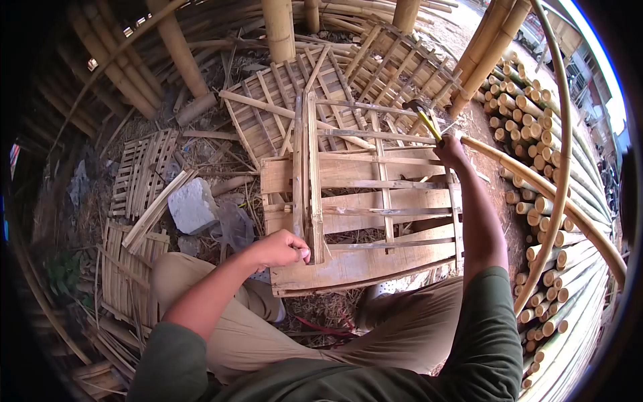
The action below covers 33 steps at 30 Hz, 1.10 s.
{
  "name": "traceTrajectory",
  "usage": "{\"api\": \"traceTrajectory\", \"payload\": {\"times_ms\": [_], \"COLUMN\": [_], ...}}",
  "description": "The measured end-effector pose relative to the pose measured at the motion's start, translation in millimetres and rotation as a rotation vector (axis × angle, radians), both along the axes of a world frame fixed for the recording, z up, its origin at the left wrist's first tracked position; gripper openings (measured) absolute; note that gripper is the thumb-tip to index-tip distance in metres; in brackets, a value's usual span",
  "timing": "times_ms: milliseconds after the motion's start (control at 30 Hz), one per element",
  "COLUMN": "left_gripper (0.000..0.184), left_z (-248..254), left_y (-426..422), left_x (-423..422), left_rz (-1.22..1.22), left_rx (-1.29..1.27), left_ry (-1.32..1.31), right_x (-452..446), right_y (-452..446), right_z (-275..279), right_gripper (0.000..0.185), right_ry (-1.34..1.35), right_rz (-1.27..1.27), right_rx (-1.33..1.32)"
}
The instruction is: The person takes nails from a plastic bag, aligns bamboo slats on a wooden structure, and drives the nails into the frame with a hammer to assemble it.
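Observation:
My right hand [452,151] is closed around the yellow handle of a hammer [426,122], raised at the far right of the work, its dark head pointing up and left. My left hand [280,250] has its fingers pinched together beside the near end of an upright bundle of bamboo slats [313,181]. Whatever is in that pinch is too small to make out. The slats lie across a frame of thin bamboo strips [384,184], which rests on wide wooden planks [382,265] in front of my knees.
Slatted bamboo panels [268,100] lie beyond the planks, with smaller ones [144,167] on the left. A pale stone block [192,206] and a clear plastic bag [234,226] sit left of my work. Cut bamboo poles [546,268] are stacked at right; a long pole [536,179] slants before them.

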<state>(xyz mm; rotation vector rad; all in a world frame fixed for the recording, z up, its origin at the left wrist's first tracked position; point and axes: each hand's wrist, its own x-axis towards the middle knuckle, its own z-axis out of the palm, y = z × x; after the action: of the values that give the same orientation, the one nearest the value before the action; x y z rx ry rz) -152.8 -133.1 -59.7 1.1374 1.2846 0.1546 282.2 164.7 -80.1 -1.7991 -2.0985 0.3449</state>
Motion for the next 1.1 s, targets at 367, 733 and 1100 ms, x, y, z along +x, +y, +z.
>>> {"api": "traceTrajectory", "payload": {"times_ms": [367, 733, 1100], "left_gripper": [0.015, 0.016, 0.014], "left_z": [-11.8, -2.9, 11.5], "left_y": [-7.0, -12.3, -40.0], "left_x": [15.5, 14.8, 1.7], "left_rz": [-0.230, -0.351, -0.296], "left_rx": [0.203, 0.383, 0.390], "left_ry": [0.157, 0.336, 0.376], "right_x": [-7.2, -145.1, -200.5], "right_y": [-31.8, -259.6, -282.3], "right_z": [32.9, 45.7, -6.7], "right_gripper": [0.035, 0.042, 0.064], "right_ry": [-0.089, 0.316, 0.259], "right_rz": [0.041, -0.002, 0.042], "right_rx": [0.148, -0.408, -0.341]}}
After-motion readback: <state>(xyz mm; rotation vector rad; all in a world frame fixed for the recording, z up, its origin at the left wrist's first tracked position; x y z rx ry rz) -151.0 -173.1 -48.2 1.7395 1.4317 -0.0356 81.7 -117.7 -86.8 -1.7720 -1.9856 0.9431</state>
